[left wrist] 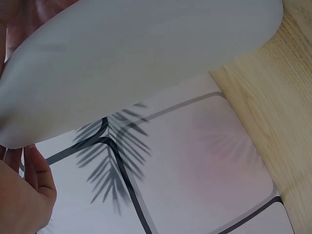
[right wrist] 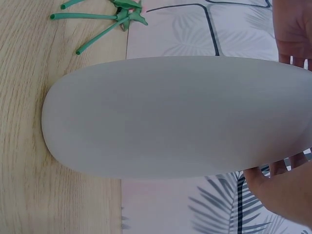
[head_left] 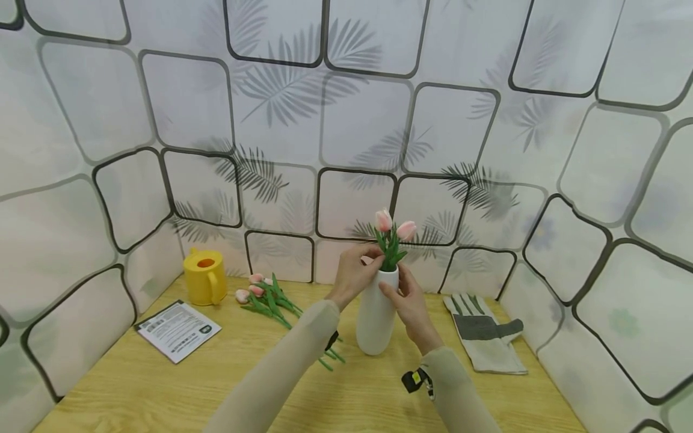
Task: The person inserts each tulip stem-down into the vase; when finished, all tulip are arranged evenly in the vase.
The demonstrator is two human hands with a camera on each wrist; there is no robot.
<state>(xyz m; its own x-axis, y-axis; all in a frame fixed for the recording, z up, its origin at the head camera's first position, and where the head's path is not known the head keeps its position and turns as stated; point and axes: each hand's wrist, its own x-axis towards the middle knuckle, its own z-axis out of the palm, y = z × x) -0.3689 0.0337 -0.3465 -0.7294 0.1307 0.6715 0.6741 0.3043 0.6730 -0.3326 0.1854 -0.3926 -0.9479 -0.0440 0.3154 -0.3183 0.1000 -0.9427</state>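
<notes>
The vase (head_left: 375,322) stands upright on the bench (head_left: 162,391), in from the back edge and right of its middle. Two pink tulips (head_left: 384,221) are in it, blooms and leaves above the rim, lower stems hidden by the white wall. The left hand (head_left: 351,273) is at the mouth, thumb and finger pinching among the tulips' lower leaves; just which stem or leaf they have, I cannot tell. The right hand (head_left: 412,304) grips the vase high up from the right side, thumb to the front. Between them the hands cover parts of the neck.

Near the back left corner sits a yellow mug (head_left: 198,284), upright, its handle turned toward the vase; what its mouth holds, I cannot make out. In front of it, by the left edge, a printed card (head_left: 178,331) lies flat. Between mug and vase lie loose tulips (head_left: 256,291), pink heads toward the back edge, green stems slanting forward, and the left sleeve (head_left: 289,361) cuts across my view of them. Toward the right edge a pale work glove (head_left: 479,328) with a dark grey band lies flat, fingers toward the back. A patterned cloth (head_left: 368,126) rises behind the bench.
</notes>
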